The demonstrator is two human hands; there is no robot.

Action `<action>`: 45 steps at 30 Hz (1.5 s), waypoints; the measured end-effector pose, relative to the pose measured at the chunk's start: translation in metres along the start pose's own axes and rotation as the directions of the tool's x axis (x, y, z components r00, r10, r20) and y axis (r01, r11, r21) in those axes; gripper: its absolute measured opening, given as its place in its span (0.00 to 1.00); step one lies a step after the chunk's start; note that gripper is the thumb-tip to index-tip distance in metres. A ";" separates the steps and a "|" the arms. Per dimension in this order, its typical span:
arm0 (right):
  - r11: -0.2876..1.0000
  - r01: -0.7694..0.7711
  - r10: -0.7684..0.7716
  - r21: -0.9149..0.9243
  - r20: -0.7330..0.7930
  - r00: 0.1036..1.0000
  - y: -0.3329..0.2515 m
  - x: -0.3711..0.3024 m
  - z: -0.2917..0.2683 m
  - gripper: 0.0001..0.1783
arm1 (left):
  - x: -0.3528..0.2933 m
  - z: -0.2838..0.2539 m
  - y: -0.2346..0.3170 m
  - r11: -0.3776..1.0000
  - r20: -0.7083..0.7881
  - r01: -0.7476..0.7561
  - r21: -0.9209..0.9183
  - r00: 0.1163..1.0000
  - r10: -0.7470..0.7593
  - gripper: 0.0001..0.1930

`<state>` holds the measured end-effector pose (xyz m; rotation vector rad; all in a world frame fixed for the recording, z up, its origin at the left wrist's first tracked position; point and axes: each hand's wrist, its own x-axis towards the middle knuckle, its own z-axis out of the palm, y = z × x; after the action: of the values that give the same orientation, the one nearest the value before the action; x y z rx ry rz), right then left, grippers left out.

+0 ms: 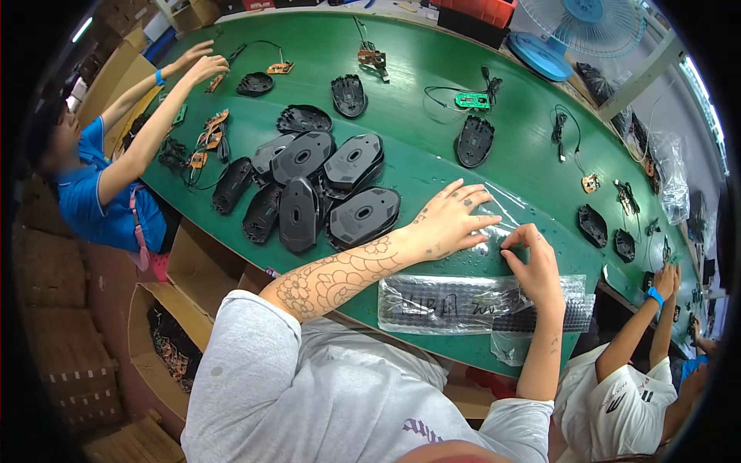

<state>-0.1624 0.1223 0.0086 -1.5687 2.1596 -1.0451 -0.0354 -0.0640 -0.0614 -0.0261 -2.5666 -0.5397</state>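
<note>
My left hand (451,220) lies with its fingers spread on a clear plastic sheet (505,207) on the green table. Beside it, my right hand (534,266) is closed in a pinch, thumb against forefinger. A tiny dark piece seems to be at its fingertips, too small to name. Under my right wrist lies a clear plastic bag (432,302) of black dotted strips with handwriting on it. Small dark bits and clear drops dot the table by my hands. Left of my left hand, black computer mouse shells (364,216) are heaped.
Farther off lie a mouse base (475,141), a green circuit board (472,100) with a cable, and another mouse base (349,96). A blue fan (540,55) stands at the back. A co-worker in blue (116,181) reaches in at left; others sit at right.
</note>
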 end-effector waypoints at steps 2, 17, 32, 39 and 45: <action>0.997 -0.066 0.065 0.029 0.028 0.997 0.000 0.001 -0.002 0.16 | 0.001 -0.001 0.000 1.000 -0.003 0.001 -0.012 1.000 -0.002 0.22; 0.847 -0.104 0.053 0.521 0.113 0.992 0.016 0.008 0.006 0.12 | 0.009 -0.116 0.026 0.995 0.113 -0.054 0.084 0.993 0.045 0.19; 0.851 -0.141 0.081 0.505 0.140 0.987 0.021 0.006 0.002 0.15 | -0.043 -0.259 -0.403 0.473 -0.090 0.619 0.627 0.661 -0.745 0.16; 0.849 -0.155 0.101 0.506 0.134 0.986 0.023 -0.002 0.007 0.15 | -0.005 -0.253 -0.389 0.590 -0.028 0.739 0.326 0.631 -0.775 0.21; 0.724 -0.167 0.123 0.669 0.113 0.986 0.039 0.006 0.015 0.17 | 0.041 -0.233 -0.338 0.551 -0.316 0.451 -0.702 0.496 -0.809 0.25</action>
<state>-0.1829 0.1169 -0.0279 -1.0392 1.5350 -1.4819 0.0008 -0.4676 0.0172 0.8682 -1.5939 -1.3097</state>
